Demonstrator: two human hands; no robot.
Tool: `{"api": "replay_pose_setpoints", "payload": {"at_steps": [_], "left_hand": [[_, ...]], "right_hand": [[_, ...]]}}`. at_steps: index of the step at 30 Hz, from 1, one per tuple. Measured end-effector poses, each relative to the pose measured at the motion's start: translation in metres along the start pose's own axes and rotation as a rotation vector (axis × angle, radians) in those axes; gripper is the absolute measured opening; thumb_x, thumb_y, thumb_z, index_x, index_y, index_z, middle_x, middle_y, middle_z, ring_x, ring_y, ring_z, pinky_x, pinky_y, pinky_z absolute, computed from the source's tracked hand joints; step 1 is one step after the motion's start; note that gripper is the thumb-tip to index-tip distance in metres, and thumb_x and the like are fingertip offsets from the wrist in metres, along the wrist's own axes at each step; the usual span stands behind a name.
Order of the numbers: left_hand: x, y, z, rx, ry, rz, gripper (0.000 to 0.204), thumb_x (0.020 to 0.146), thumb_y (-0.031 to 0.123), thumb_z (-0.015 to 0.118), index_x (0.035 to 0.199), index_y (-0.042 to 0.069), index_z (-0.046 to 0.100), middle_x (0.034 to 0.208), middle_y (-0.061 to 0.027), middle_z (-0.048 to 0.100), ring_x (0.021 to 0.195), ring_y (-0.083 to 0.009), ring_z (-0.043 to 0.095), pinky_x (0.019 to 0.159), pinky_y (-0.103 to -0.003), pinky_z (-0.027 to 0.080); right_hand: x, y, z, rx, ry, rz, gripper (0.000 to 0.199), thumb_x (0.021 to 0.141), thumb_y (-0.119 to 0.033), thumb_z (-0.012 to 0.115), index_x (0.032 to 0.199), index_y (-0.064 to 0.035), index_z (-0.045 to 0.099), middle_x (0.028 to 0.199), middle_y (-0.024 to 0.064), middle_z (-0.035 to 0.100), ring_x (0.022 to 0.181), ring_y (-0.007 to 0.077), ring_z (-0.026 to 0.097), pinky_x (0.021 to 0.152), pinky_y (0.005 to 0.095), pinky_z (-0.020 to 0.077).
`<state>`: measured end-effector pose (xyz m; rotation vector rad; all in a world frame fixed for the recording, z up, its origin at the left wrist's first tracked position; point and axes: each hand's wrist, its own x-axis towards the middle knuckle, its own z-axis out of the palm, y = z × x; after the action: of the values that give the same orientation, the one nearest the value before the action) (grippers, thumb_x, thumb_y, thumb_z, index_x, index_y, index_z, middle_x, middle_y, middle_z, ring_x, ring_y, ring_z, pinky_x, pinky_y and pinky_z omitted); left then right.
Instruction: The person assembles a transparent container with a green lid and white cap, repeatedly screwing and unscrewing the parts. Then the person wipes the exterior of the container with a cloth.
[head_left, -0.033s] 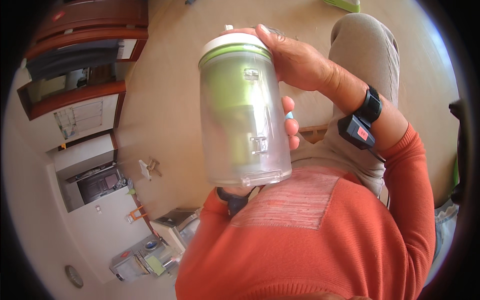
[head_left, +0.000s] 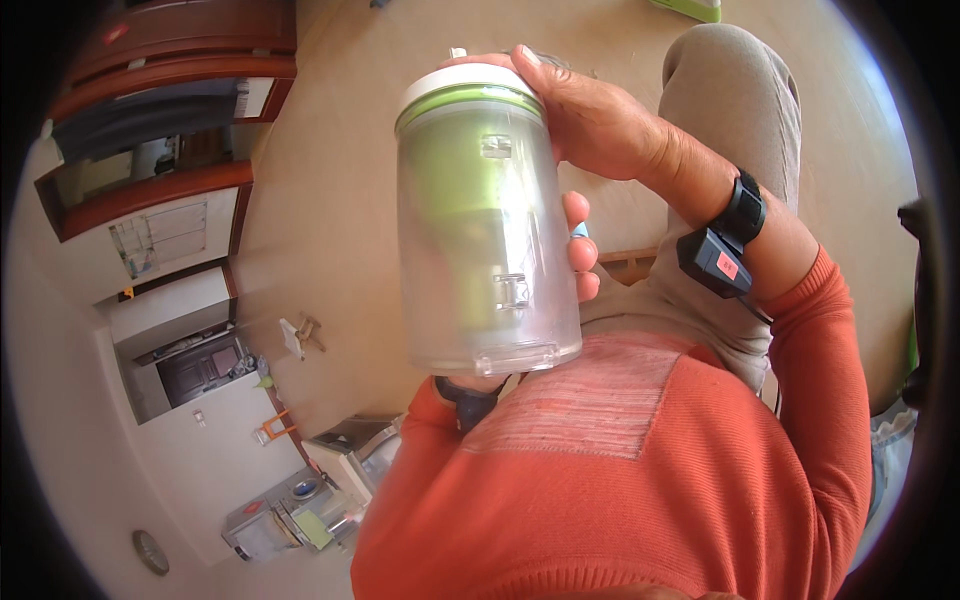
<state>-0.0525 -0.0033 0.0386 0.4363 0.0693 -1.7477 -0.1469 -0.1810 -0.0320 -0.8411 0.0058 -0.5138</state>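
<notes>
Hands both clamp the clear plastic jar [head_left: 485, 225]: right hand [head_left: 600, 125] grips its white-green lid end, left hand [head_left: 578, 250] fingers wrap behind.

The space directly before the chest is taken up by a clear plastic canister [head_left: 487, 225], gripped at its lid end by the right hand [head_left: 590, 120] and from behind by the left hand [head_left: 578, 250]. Passage on the right is blocked by a raised knee [head_left: 730, 90]. Open floor [head_left: 330, 180] is seen to the left.
</notes>
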Motion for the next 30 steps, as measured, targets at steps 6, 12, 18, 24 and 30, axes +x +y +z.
{"api": "replay_pose_setpoints", "payload": {"at_steps": [6, 12, 18, 24, 30], "left_hand": [[0.018, 0.010, -0.014, -0.222, -0.297, -0.192, 0.066, 0.111, 0.038, 0.043, 0.165, 0.009, 0.016, 0.155, -0.0257, 0.038, 0.140, -0.0465, 0.045, 0.118, -0.059, 0.042], [0.018, -0.001, -0.017, -0.243, -0.288, -0.127, 0.067, 0.111, 0.041, 0.042, 0.164, 0.008, 0.019, 0.156, -0.0263, 0.038, 0.140, -0.0450, 0.046, 0.117, -0.059, 0.042], [0.016, -0.011, -0.007, 0.112, -0.050, 0.051, 0.084, 0.098, 0.057, 0.061, 0.154, 0.000, 0.036, 0.142, -0.0252, 0.053, 0.121, -0.0420, 0.062, 0.100, -0.053, 0.057], [0.023, 0.006, -0.025, 0.906, 0.149, 0.305, 0.078, 0.088, 0.031, 0.080, 0.149, 0.002, 0.042, 0.135, -0.0110, 0.058, 0.122, -0.0235, 0.060, 0.103, -0.040, 0.051], [0.007, 0.023, -0.029, 1.398, 0.149, 0.312, 0.072, 0.083, 0.025, 0.085, 0.140, 0.000, 0.049, 0.123, -0.0105, 0.063, 0.113, -0.0209, 0.059, 0.098, -0.037, 0.049]], "right_hand": [[-0.001, -0.001, -0.006, 0.009, -0.007, 0.009, 0.070, 0.106, -0.064, 0.040, 0.142, -0.0066, 0.057, 0.117, 0.0062, 0.066, 0.097, 0.0139, 0.059, 0.069, 0.0281, 0.0491], [0.002, 0.000, -0.016, 0.017, -0.015, 0.033, 0.063, 0.107, -0.059, 0.042, 0.134, -0.0045, 0.061, 0.110, 0.0054, 0.067, 0.087, 0.0133, 0.058, 0.070, 0.0279, 0.0480], [0.005, 0.003, -0.024, 0.110, -0.049, -0.035, 0.058, 0.108, -0.054, 0.044, 0.132, -0.0049, 0.063, 0.120, 0.0066, 0.066, 0.098, 0.0141, 0.059, 0.083, 0.0322, 0.0483], [-0.004, -0.012, -0.028, -0.154, 0.058, 0.111, 0.060, 0.104, -0.055, 0.052, 0.135, -0.0046, 0.064, 0.122, 0.0059, 0.068, 0.106, 0.0135, 0.063, 0.091, 0.0304, 0.0506], [-0.024, 0.001, -0.019, -0.169, 0.091, 0.297, 0.060, 0.101, -0.055, 0.057, 0.130, -0.0028, 0.067, 0.120, 0.0099, 0.071, 0.108, 0.0163, 0.066, 0.093, 0.0304, 0.0536]]}}
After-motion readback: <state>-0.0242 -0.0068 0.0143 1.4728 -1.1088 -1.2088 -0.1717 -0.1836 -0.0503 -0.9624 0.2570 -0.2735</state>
